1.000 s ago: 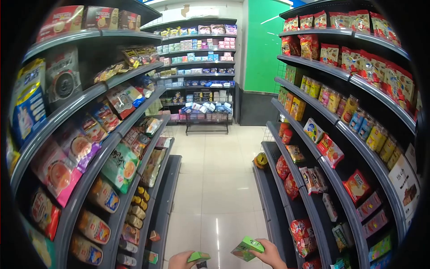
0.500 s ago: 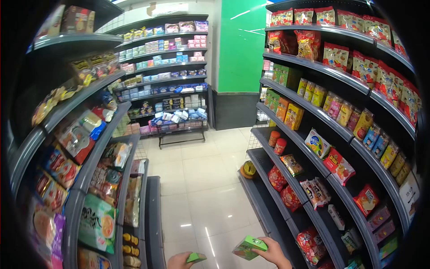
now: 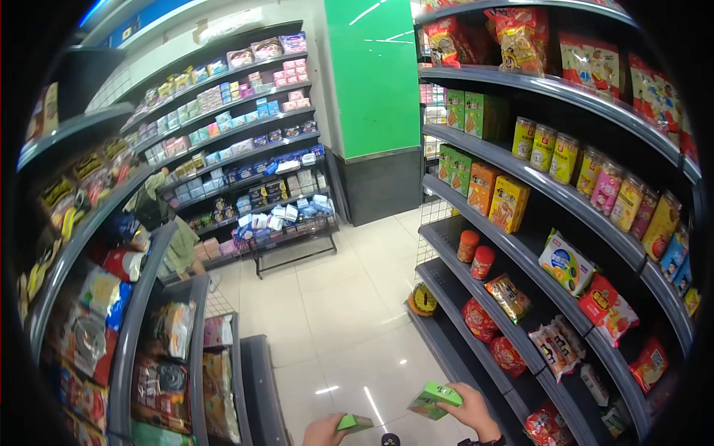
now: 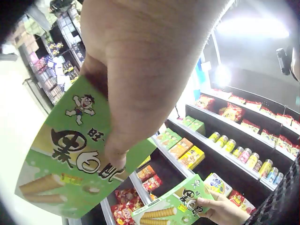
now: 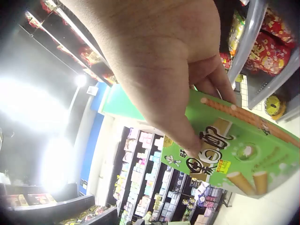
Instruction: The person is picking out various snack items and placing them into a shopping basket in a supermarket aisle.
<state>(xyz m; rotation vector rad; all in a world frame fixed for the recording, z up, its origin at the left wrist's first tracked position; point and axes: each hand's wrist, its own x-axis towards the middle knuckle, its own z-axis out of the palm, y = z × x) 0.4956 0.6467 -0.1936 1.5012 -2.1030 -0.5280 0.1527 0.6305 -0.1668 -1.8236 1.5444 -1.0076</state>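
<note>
At the bottom of the head view, the left hand [image 3: 324, 431] grips a green box [image 3: 354, 423] and the right hand [image 3: 476, 413] grips another green box [image 3: 433, 401]. The boxes are apart, held over the floor. In the left wrist view the left thumb lies across the face of its green box [image 4: 70, 154], which shows wafer rolls and a cartoon child; the other green box [image 4: 176, 204] is in the right hand [image 4: 225, 210]. The right wrist view has the right hand's thumb on its box [image 5: 243, 150], with fingers curled behind.
Green boxes [image 3: 476, 115] stand on the right rack, beside an orange box [image 3: 482, 187], a yellow box [image 3: 510, 204] and several cans [image 3: 543, 150]. The left rack [image 3: 119, 297] holds bagged goods. A partly hidden person [image 3: 178, 245] stands behind it. Tiled floor [image 3: 320, 305] lies between the racks.
The view has turned right and moved closer to the right rack, with its green boxes now larger. A person has come into sight behind the left rack. Both hands still hold their boxes.
</note>
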